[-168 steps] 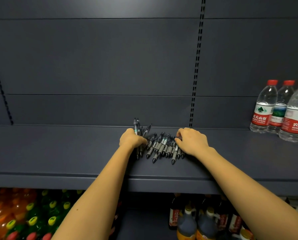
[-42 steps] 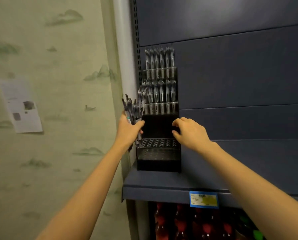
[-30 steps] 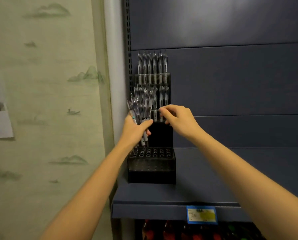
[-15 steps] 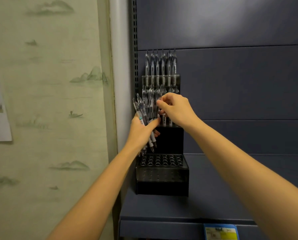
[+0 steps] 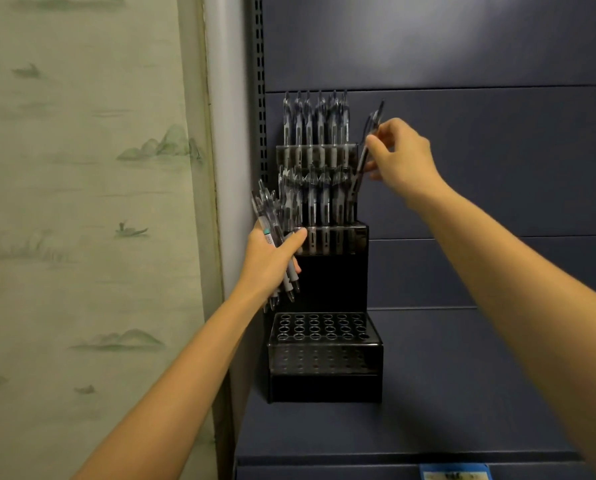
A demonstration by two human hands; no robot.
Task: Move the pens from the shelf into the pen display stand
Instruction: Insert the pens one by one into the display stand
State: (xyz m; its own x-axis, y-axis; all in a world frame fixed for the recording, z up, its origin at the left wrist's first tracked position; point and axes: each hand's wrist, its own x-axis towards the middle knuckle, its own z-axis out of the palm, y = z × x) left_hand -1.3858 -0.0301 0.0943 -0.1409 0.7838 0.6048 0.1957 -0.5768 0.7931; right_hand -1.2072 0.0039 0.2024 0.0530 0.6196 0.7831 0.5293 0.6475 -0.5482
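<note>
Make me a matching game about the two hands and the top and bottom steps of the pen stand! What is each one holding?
Things:
1. left hand
2. right hand
3. top step
4. bottom step

What it holds:
A. holes with nothing in them
B. grips a bunch of pens
C. a row of pens standing upright
D. pinches one tilted pen

Pairs: 1-B, 2-D, 3-C, 4-A

support: dark blue shelf [image 5: 445, 410] | on it: black pen display stand [image 5: 325, 372], left end
</note>
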